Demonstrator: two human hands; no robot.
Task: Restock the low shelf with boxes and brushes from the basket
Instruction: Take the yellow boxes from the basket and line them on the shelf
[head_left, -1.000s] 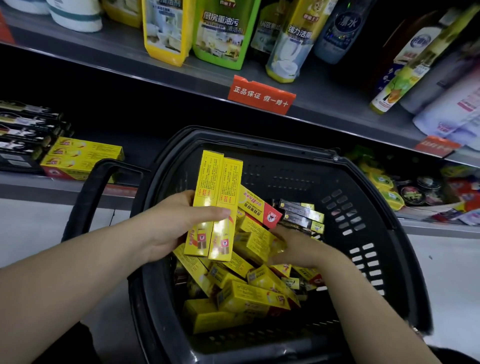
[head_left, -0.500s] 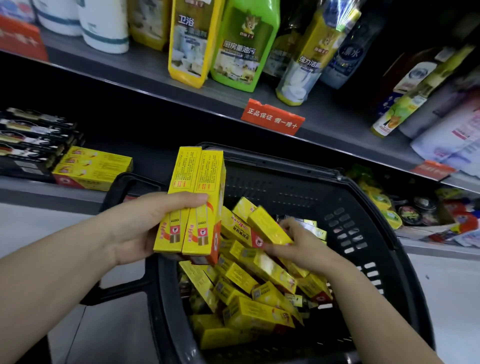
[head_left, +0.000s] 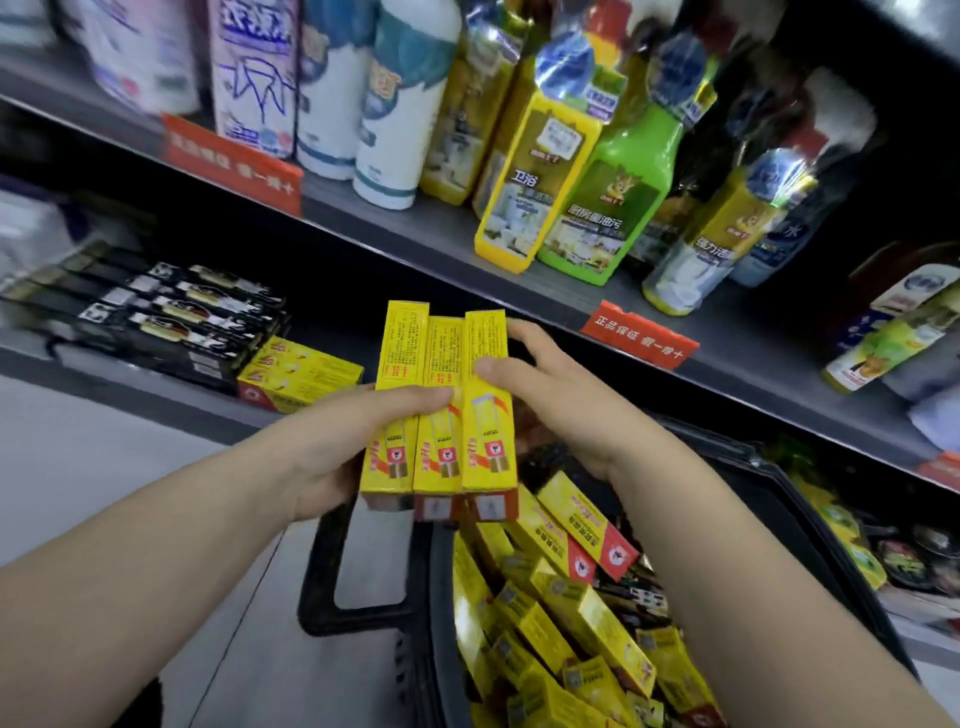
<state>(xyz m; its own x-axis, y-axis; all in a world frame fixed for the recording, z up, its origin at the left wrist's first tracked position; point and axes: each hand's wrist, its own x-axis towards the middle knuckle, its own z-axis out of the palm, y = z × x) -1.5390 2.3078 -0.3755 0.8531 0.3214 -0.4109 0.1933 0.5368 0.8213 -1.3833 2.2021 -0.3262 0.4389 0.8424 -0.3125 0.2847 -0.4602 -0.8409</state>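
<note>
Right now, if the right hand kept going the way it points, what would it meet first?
The three held yellow boxes, which the right hand grips; beyond, probably the shelved yellow boxes.

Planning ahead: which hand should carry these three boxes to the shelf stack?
Probably left: the left hand grips the boxes, nearer the shelf stack; the right hand holds one edge.

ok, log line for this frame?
left hand: holds three yellow boxes | right hand: pinches their right side | basket: more yellow boxes inside | low shelf: yellow box stack beside black packs
</note>
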